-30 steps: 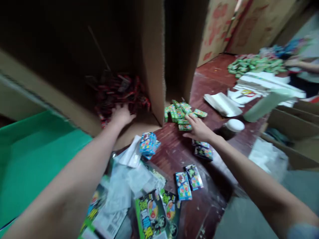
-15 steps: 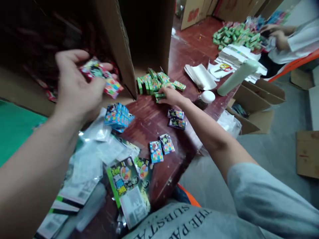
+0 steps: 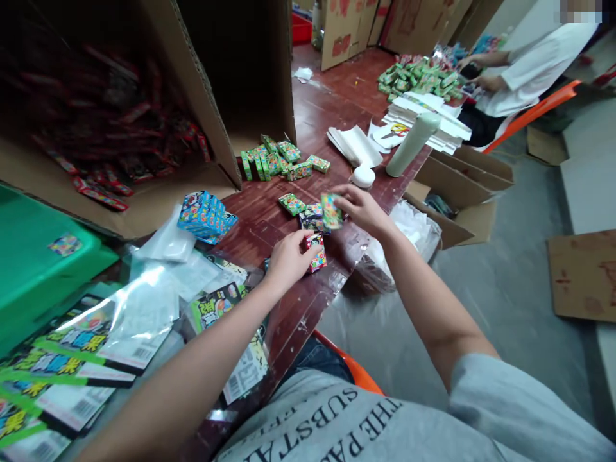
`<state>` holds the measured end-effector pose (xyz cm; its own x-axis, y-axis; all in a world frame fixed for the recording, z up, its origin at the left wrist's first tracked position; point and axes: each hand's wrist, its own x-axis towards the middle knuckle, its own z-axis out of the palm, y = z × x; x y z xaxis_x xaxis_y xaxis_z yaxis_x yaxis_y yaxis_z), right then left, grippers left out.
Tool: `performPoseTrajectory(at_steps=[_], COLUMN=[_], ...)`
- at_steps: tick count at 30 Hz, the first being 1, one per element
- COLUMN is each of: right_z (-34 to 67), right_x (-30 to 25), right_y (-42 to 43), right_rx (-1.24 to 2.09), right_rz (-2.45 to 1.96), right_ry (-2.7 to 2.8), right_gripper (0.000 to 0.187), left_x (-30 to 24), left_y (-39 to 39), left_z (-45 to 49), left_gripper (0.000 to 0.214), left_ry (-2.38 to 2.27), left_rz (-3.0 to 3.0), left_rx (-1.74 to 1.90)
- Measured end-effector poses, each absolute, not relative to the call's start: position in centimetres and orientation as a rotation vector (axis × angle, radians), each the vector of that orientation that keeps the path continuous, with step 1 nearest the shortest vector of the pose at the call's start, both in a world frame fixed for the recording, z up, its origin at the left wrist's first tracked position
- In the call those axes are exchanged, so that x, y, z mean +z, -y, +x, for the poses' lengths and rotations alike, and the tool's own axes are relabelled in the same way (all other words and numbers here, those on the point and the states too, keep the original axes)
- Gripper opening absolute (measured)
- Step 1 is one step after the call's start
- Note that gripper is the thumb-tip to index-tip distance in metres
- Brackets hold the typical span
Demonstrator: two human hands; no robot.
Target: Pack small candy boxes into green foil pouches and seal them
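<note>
Half a second ago the left hand (image 3: 289, 260) was up at the mouth of the big brown cardboard box (image 3: 212, 122) with red packets in its grip. Now it is down near the front edge of the dark red wooden table (image 3: 308, 301), fingers closed around a small red packet with coloured dots (image 3: 316, 251) that sits low over the tabletop. The right hand (image 3: 362, 208) was on the cluster of small green boxes (image 3: 274, 163) beside the carton. It has drawn back toward the body and pinches a small green packet (image 3: 331, 212) between thumb and fingertips, just above two dark packets (image 3: 312, 221) lying on the table. The left forearm reaches in from the lower left. The right arm, bent at the elbow, comes from the lower right. The two hands are near each other, packets facing.
</note>
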<state>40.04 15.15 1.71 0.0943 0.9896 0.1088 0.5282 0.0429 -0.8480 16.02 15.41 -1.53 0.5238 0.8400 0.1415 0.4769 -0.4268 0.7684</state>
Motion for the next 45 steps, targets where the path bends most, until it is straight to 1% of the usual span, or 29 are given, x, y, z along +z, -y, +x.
performPoseTrajectory(at_steps=[2, 4, 6, 8, 9, 10, 12, 13, 14, 15, 17, 19, 23, 26, 28, 31, 32, 34, 36, 38, 40, 41, 43, 45], right_z=[41.0, 41.6, 41.9, 42.2, 42.4, 42.5, 42.7, 42.7, 42.6, 42.4, 41.8, 41.1, 40.4, 40.6, 40.6, 39.4, 38.7, 37.1, 35.8, 35.7, 36.8, 37.6, 38.9, 38.9], right_x=[0.5, -1.0, -2.3, -2.9, -3.0, -3.0, -2.9, -2.9, -2.9, -3.0, -3.3, -3.6, -3.7, -3.1, -2.6, -2.3, -2.3, -2.5, -2.5, -2.1, -1.4, -0.9, -0.3, -0.3], right_y=[-11.0, -8.2, -6.9, -6.5, -6.5, -6.4, -6.4, -6.4, -6.5, -6.7, -7.1, -7.7, -8.4, -8.5, -8.3, -8.0, -7.8, -7.3, -6.6, -5.7, -5.2, -5.1, -5.6, -6.8], right_rx=[0.842, 0.849, 0.797, 0.716, 0.688, 0.673, 0.656, 0.641, 0.617, 0.591, 0.563, 0.560, 0.575, 0.568, 0.425, 0.141, 0.106, 0.139, 0.235, 0.312, 0.324, 0.304, 0.244, 0.200], right_rz=[-1.626, -1.671, -1.708, -1.721, -1.711, -1.688, -1.625, -1.595, -1.566, -1.540, -1.500, -1.466, -1.436, -1.474, -1.683, -2.241, -2.379, -2.489, -2.445, -2.336, -2.156, -2.034, -1.741, -1.451], right_ry=[1.540, 1.554, 1.575, 1.617, 1.650, 1.705, 1.877, 1.974, 2.060, 2.128, 2.190, 2.209, 2.236, 2.272, 2.232, 1.871, 1.727, 1.586, 1.638, 1.729, 1.839, 1.930, 2.186, 2.463], right_gripper=[0.037, 0.039, 0.042, 0.048, 0.053, 0.063, 0.090, 0.102, 0.108, 0.109, 0.103, 0.097, 0.093, 0.099, 0.095, 0.077, 0.074, 0.067, 0.058, 0.054, 0.064, 0.072, 0.088, 0.094], left_x=[-1.4, -1.4, -1.5, -1.5, -1.5, -1.3, -1.0, -0.8, -0.7, -0.6, -0.7, -1.1, -1.8, -1.9, -1.9, -1.9, -2.0, -2.2, -2.1, -1.1, 0.7, 1.8, 3.9, 5.3], left_y=[-15.4, -15.4, -15.6, -15.8, -15.8, -15.9, -15.9, -15.8, -15.8, -15.7, -15.4, -15.0, -14.2, -14.0, -13.9, -13.5, -13.2, -12.8, -12.7, -13.3, -14.3, -14.9, -15.4, -15.0], left_z=[15.9, 15.7, 15.5, 15.2, 15.0, 14.9, 14.7, 14.6, 14.5, 14.5, 14.6, 14.7, 14.7, 14.4, 14.3, 14.9, 15.2, 16.0, 16.2, 15.0, 11.8, 9.6, 4.6, 0.2], left_gripper=[0.045, 0.068, 0.088, 0.094, 0.094, 0.095, 0.102, 0.102, 0.097, 0.089, 0.072, 0.065, 0.066, 0.067, 0.067, 0.066, 0.066, 0.065, 0.074, 0.094, 0.113, 0.117, 0.114, 0.110], left_ry=[-1.058, -1.041, -0.983, -0.922, -0.913, -0.912, -0.882, -0.835, -0.782, -0.741, -0.732, -0.780, -0.838, -0.853, -0.871, -0.920, -0.949, -1.005, -1.028, -0.985, -0.865, -0.784, -0.633, -0.534], left_rz=[2.165, 2.298, 2.479, 2.627, 2.661, 2.683, 2.709, 2.721, 2.732, 2.738, 2.735, 2.729, 2.725, 2.714, 2.705, 2.690, 2.683, 2.662, 2.633, 2.629, 2.683, 2.727, 2.803, 2.835], left_rx=[0.666, 0.600, 0.454, 0.299, 0.262, 0.249, 0.247, 0.230, 0.201, 0.168, 0.132, 0.155, 0.235, 0.260, 0.260, 0.261, 0.262, 0.261, 0.259, 0.262, 0.214, 0.153, -0.046, -0.242])
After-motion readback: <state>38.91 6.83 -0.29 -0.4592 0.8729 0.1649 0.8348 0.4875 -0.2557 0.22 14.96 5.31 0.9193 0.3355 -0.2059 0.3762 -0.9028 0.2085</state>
